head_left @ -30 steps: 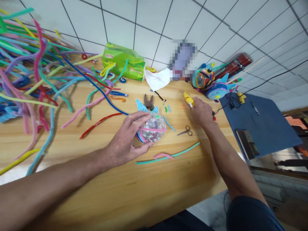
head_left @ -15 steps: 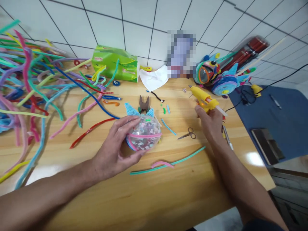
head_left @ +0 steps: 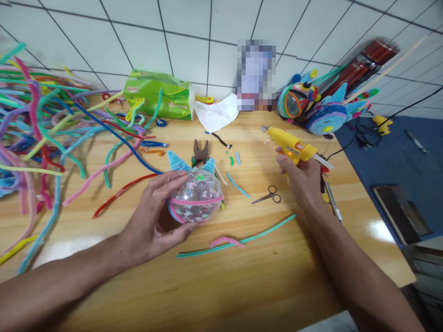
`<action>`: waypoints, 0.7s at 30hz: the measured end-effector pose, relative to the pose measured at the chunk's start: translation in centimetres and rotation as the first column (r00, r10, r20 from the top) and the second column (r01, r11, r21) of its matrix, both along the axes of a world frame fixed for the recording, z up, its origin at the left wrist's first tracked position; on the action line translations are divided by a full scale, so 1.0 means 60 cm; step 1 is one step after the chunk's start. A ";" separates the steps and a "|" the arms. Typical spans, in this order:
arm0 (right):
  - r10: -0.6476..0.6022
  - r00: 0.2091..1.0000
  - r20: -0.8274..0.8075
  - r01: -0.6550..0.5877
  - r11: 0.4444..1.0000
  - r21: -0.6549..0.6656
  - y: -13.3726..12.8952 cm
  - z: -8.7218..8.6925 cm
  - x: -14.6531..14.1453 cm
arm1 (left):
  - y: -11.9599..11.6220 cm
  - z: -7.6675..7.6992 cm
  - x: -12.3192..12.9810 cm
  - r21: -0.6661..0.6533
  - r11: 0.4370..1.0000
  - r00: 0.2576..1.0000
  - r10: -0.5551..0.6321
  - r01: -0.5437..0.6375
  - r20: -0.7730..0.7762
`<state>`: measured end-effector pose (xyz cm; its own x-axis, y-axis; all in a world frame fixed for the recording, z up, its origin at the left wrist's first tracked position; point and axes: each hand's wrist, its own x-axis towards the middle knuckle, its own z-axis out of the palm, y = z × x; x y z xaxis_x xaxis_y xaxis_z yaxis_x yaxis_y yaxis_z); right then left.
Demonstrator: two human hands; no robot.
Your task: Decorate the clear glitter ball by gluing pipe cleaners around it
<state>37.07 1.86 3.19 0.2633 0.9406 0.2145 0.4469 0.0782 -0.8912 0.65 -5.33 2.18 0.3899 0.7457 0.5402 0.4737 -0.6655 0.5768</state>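
Observation:
My left hand [head_left: 154,216] is closed around the left side of a clear plastic ball [head_left: 199,196] decorated with pink pipe cleaner bands and two blue pointed ears. To the right, my right hand [head_left: 302,177] grips a yellow hot glue gun [head_left: 289,143], its nozzle pointing up and left and a clear glue stick out of its back. Just behind the ball lie pliers [head_left: 201,150], their handles partly hidden. Small scissors [head_left: 269,195] rest between my hands. Nearer me, a short pink pipe cleaner [head_left: 226,240] lies across a long teal pipe cleaner [head_left: 266,231].
A tangle of colourful pipe cleaners [head_left: 41,124] covers the left of the wooden table. At the back are a green tissue pack [head_left: 159,97], a white tissue [head_left: 216,113], finished pipe cleaner figures [head_left: 327,120] and a red thermos [head_left: 367,64]. A phone [head_left: 398,214] lies at right.
The whole scene has shifted slightly as the camera moved. Both hands keep their holds on the ball and the glue gun, with little other visible difference.

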 end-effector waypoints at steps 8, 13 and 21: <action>-0.044 0.994 -0.101 0.044 0.999 0.000 0.007 -0.002 0.010 | 0.004 -0.002 -0.005 0.069 0.998 0.999 0.009 -0.006 -0.041; -0.112 0.988 -0.107 0.110 0.994 -0.028 0.015 -0.008 0.034 | 0.006 -0.004 -0.005 0.068 0.997 1.000 -0.021 0.022 -0.013; -0.130 0.991 -0.013 0.129 0.990 -0.059 0.024 -0.028 0.052 | 0.008 -0.009 -0.004 0.031 0.997 0.997 -0.071 0.070 0.042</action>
